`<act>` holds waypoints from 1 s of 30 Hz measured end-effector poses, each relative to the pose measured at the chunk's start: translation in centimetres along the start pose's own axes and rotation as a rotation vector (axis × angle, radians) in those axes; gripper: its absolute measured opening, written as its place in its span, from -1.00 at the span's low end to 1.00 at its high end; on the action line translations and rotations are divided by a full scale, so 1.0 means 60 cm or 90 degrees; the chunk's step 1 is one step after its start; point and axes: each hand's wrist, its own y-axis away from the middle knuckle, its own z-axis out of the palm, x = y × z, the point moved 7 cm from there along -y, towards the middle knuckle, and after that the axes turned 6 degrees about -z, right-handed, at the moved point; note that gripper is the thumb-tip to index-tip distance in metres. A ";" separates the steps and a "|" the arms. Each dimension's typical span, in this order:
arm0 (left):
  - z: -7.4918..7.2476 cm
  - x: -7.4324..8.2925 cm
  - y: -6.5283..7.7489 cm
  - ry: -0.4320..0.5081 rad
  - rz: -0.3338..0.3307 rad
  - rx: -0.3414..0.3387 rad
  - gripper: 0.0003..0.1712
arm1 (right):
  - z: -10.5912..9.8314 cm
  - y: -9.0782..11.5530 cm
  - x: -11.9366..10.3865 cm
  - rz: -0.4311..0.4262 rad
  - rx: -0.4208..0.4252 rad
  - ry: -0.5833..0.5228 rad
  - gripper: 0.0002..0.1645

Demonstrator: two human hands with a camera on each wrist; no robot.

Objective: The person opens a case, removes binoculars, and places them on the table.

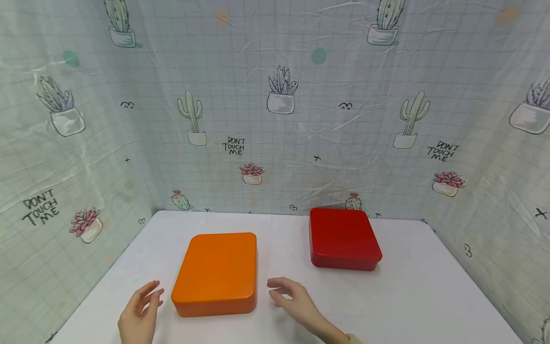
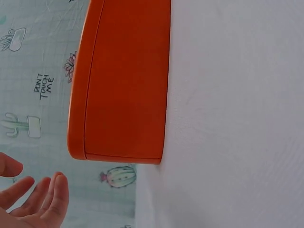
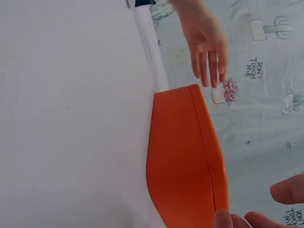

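An orange square box (image 1: 216,272) with rounded corners stands on the white table. A fine seam runs along its side below the top edge in the left wrist view, where the box (image 2: 126,85) fills the upper middle. My left hand (image 1: 139,313) hovers just left of it, fingers loosely bent and holding nothing. To the box's right is my right hand (image 1: 296,303), its fingers loosely curved around empty air. In the right wrist view, the left hand (image 3: 204,38) shows past the box (image 3: 183,156); the right hand's fingertips (image 3: 289,190) appear at lower right.
A red square box (image 1: 343,239) sits at the back right of the white table (image 1: 421,286). Behind and on both sides hangs a pale sheet (image 1: 240,86) printed with cacti and lettering. A dark object (image 3: 144,2) shows at the right wrist view's top edge.
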 end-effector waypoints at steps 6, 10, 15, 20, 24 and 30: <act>0.001 -0.019 -0.008 0.005 -0.076 -0.028 -0.70 | 0.011 -0.011 0.009 0.059 -0.006 -0.069 -0.55; 0.008 -0.040 -0.013 -0.003 -0.114 -0.075 -0.66 | 0.016 -0.016 0.015 0.079 0.003 -0.099 -0.55; 0.019 -0.055 -0.013 0.020 -0.154 -0.154 -0.55 | 0.022 -0.019 0.019 0.101 0.017 -0.140 -0.52; 0.028 -0.056 -0.009 0.026 -0.177 -0.191 -0.50 | 0.031 -0.025 0.030 0.115 0.028 -0.167 -0.52; 0.035 -0.058 -0.007 0.013 -0.190 -0.206 -0.48 | 0.038 -0.030 0.040 0.128 0.034 -0.181 -0.54; 0.045 -0.060 -0.005 -0.020 -0.216 -0.252 -0.40 | 0.046 -0.035 0.051 0.167 0.037 -0.187 -0.54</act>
